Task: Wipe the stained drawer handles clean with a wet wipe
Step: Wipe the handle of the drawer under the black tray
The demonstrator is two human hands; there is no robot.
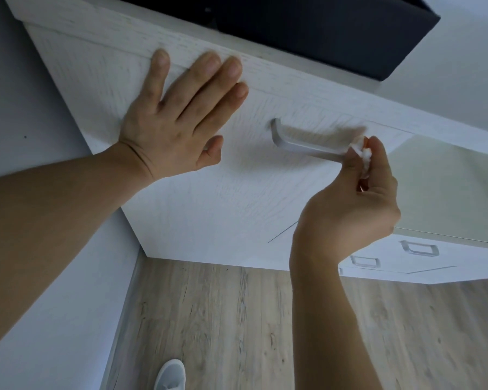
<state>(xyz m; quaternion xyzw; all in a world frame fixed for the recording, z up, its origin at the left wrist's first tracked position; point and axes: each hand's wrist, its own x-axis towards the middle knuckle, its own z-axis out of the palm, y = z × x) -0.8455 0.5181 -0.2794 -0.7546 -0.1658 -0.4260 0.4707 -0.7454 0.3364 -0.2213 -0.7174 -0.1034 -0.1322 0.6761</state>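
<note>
The right hand (358, 192) hides most of the wet wipe (362, 153) and the handle's (307, 144) right end; motion blurs that end. The frame's bottom edge crops a shoe (171, 374).

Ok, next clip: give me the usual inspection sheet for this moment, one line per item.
Surface: white wood-grain drawer front, closed, no stain I can make out.
Job's things: silver drawer handle; crumpled white wet wipe pressed at its right end, which is blurred.
Clutter: nothing seen.
Grippers: left hand flat and open against the drawer front near its top edge; right hand pinching the wipe at the handle.
Cables: nothing seen.
Surroundings: two more silver handles on lower units to the right; dark panel above; wood-look floor; light shoe at the bottom edge.
</note>
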